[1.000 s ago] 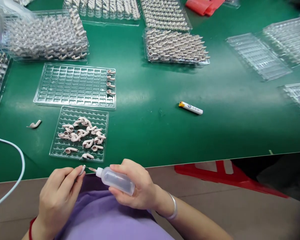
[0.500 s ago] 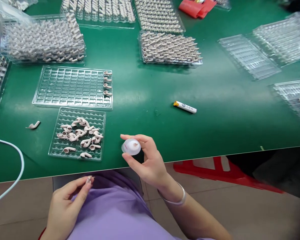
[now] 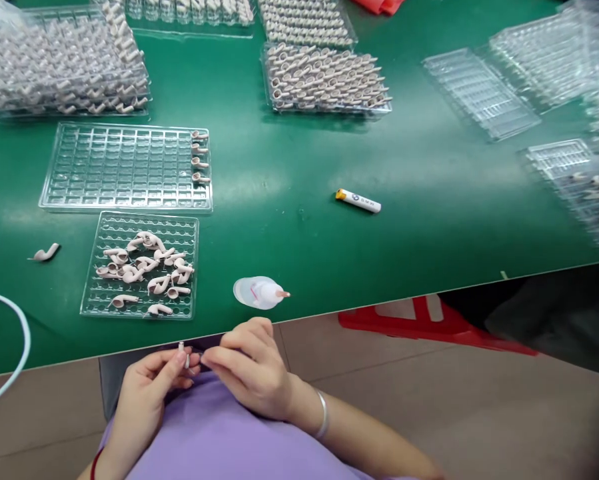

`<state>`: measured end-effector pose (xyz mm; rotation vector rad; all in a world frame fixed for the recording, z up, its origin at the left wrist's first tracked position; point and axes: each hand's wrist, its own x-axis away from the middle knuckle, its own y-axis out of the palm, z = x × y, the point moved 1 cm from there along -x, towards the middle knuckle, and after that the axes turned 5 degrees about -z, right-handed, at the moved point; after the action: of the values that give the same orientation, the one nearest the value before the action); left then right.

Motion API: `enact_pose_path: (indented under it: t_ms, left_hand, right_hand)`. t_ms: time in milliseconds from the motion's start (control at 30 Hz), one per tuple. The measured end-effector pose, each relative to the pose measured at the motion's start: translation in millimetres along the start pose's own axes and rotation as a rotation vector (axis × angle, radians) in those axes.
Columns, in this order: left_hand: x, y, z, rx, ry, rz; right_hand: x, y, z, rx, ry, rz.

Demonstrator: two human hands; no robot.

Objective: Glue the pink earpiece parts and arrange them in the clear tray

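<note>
Below the table's near edge, my left hand point(image 3: 152, 380) pinches a small pale curved part point(image 3: 182, 353) between its fingertips. My right hand point(image 3: 249, 370) is beside it, its fingers pinched together and touching the same part. A small clear squeeze bottle point(image 3: 256, 292) with a pink tip stands on the green table point(image 3: 289, 220) just above my hands, free of both. To its left a small clear tray point(image 3: 184, 230) holds a loose heap of pink curved parts point(image 3: 144, 267).
A larger grid tray point(image 3: 104, 167) holds a few parts along its right edge. Full trays point(image 3: 324, 80) stand at the back, stacked clear trays point(image 3: 479, 93) at the right. A white-and-yellow lighter point(image 3: 358, 201), a stray part point(image 3: 44, 253) and a white cable point(image 3: 14, 313) lie on the table.
My right hand has set the squeeze bottle down on the table and come back to the part in my left hand. My view has shifted slightly right.
</note>
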<state>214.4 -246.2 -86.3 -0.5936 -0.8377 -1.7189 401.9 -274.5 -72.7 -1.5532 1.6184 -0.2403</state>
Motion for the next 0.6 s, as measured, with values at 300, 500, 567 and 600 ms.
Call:
enact_pose_path:
  t_ms: [300,500,567,600]
  left_hand:
    - [-2,1.9,-1,0.011,0.001,-0.026]
    - [-5,1.9,1,0.037,-0.02,-0.002]
    - [-5,2.6,2,0.039,-0.021,0.003]
    - [-5,3.0,2,0.036,-0.018,0.008]
  right_hand:
    - [-13,9,0,0.097,-0.06,-0.091]
    - [-13,9,0,0.087,-0.06,-0.099]
    - [-13,9,0,0.09,-0.057,-0.094]
    - [-13,10,0,0.088,-0.056,-0.09]
